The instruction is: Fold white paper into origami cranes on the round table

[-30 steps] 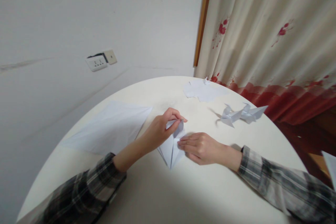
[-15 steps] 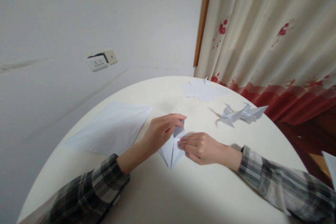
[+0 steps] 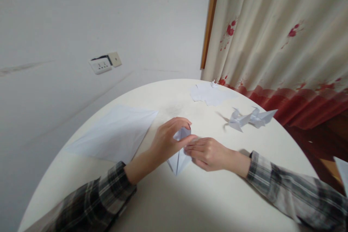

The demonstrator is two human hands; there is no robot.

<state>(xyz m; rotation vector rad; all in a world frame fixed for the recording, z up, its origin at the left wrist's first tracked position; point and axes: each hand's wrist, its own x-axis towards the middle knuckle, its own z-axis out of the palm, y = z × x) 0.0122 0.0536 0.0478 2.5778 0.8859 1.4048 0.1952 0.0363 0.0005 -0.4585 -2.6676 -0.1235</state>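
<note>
Plaid sleeves: grey, black and white cuffs reach in from the bottom, the left sleeve (image 3: pixel 95 195) at lower left, the right sleeve (image 3: pixel 288 188) at lower right.
Table: a round white table (image 3: pixel 174 206) fills the lower half of the frame, its curved far edge just below the middle.
Folded white paper (image 3: pixel 183 160): on the table near the centre of the frame, a narrow point aimed at the bottom, a crease running up from it, the upper part bent up; both hands partly cover it.
Right hand (image 3: pixel 208 154): just right of centre, fingers together, tips resting on the paper's right side; whether the thumb grips from beneath, I cannot tell.
Left hand (image 3: pixel 165 139): at centre, thumb and forefinger parted in a C around the upper part, thumb tip close beside the right fingertips.
Large white sheet (image 3: pixel 116 130): flat at centre left, beyond the left wrist.
Origami cranes: two white ones at centre right, the left crane (image 3: pixel 239 120) close beside the right crane (image 3: pixel 259 117).
Paper pieces (image 3: pixel 209 96): white, near the table's far edge.
Curtain (image 3: pixel 258 36): cream with red flowers, upper right.
Wall socket (image 3: pixel 102 65): white, tilted, upper left.
</note>
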